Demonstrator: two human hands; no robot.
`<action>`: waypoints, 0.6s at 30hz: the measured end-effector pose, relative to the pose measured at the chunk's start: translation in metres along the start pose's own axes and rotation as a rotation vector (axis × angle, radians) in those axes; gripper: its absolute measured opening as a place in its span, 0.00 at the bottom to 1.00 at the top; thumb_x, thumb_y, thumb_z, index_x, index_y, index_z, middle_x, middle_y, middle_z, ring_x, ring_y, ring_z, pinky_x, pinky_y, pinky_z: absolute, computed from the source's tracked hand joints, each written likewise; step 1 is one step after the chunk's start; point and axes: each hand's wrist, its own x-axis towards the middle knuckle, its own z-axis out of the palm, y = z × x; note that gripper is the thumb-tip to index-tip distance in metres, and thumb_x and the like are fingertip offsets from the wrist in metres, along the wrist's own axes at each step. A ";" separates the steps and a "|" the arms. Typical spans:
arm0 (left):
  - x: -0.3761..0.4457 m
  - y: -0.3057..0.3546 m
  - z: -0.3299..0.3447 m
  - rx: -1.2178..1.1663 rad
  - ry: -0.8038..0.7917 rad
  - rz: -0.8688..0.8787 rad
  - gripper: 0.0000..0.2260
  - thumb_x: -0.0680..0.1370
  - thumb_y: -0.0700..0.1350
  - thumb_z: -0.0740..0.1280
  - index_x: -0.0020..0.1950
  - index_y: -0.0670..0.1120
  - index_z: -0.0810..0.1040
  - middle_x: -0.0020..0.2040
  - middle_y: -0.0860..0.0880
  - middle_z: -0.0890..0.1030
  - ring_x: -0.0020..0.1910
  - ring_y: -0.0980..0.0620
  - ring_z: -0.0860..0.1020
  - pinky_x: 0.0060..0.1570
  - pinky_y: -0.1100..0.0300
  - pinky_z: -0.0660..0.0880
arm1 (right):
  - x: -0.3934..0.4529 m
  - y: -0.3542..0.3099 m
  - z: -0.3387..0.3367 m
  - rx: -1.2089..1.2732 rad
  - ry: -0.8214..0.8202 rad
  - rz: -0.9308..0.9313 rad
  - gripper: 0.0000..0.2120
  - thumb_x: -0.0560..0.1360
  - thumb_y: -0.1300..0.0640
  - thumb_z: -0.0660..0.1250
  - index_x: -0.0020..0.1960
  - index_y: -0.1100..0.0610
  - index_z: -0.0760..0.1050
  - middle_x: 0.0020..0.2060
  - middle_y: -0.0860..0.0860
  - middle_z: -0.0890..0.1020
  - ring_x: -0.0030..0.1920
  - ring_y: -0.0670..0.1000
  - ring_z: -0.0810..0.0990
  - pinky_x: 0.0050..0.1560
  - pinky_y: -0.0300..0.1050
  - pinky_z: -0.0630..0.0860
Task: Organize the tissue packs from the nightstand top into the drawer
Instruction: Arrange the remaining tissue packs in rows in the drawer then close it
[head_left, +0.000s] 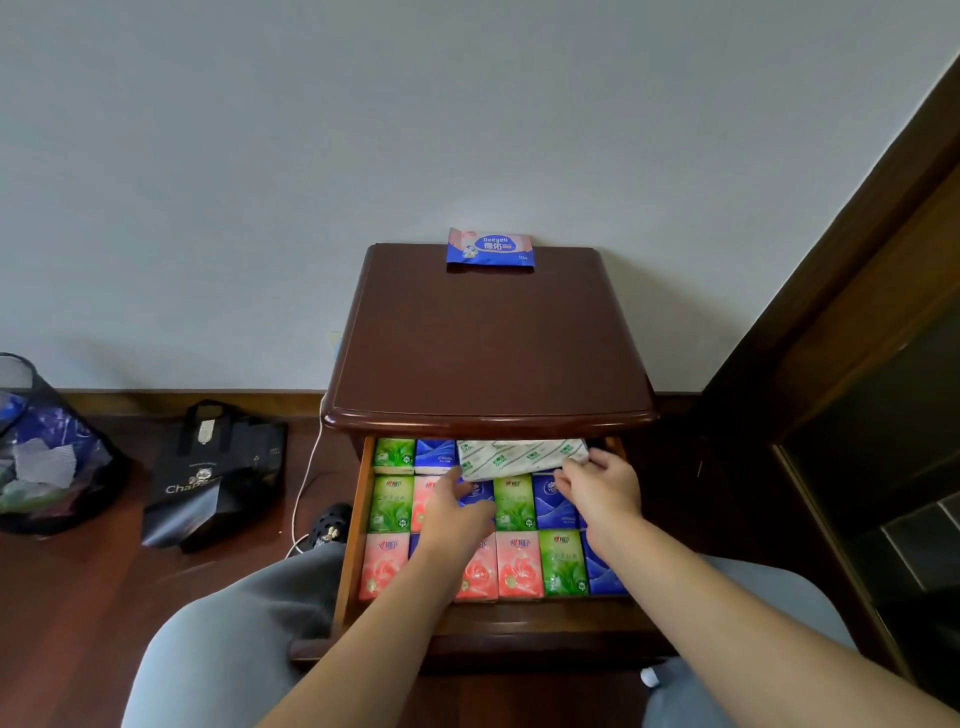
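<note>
Two hands reached into the open drawer (351, 540): the left hand (457, 512) and right hand (602, 483) each gripped an end of a white tissue pack (519, 457) above rows of small packs (519, 564); beyond them, a blue pack (491, 249) lay on the surface (493, 338).

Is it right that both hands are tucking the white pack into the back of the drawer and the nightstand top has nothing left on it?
Not quite. The head view shows a blue wipes pack on the nightstand top, by the wall. The rest holds.
</note>
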 end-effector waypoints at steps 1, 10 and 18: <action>0.002 0.000 0.001 0.000 -0.007 0.003 0.35 0.79 0.34 0.68 0.83 0.50 0.59 0.66 0.51 0.73 0.55 0.53 0.79 0.55 0.51 0.82 | 0.001 0.002 0.000 -0.060 0.001 -0.038 0.12 0.79 0.62 0.72 0.62 0.55 0.80 0.51 0.47 0.85 0.46 0.50 0.88 0.50 0.49 0.86; 0.015 0.010 0.008 0.041 -0.046 0.036 0.37 0.79 0.37 0.69 0.84 0.53 0.57 0.63 0.59 0.75 0.52 0.54 0.81 0.51 0.57 0.82 | -0.001 0.002 -0.002 -0.267 0.013 -0.091 0.21 0.80 0.58 0.71 0.71 0.47 0.75 0.58 0.45 0.81 0.53 0.49 0.85 0.48 0.51 0.86; 0.013 0.013 0.013 0.030 -0.036 0.022 0.37 0.79 0.36 0.69 0.84 0.51 0.56 0.68 0.54 0.71 0.53 0.52 0.80 0.46 0.60 0.79 | 0.007 0.001 0.005 -0.232 0.020 -0.077 0.27 0.78 0.61 0.71 0.73 0.44 0.71 0.56 0.45 0.79 0.49 0.49 0.86 0.39 0.47 0.87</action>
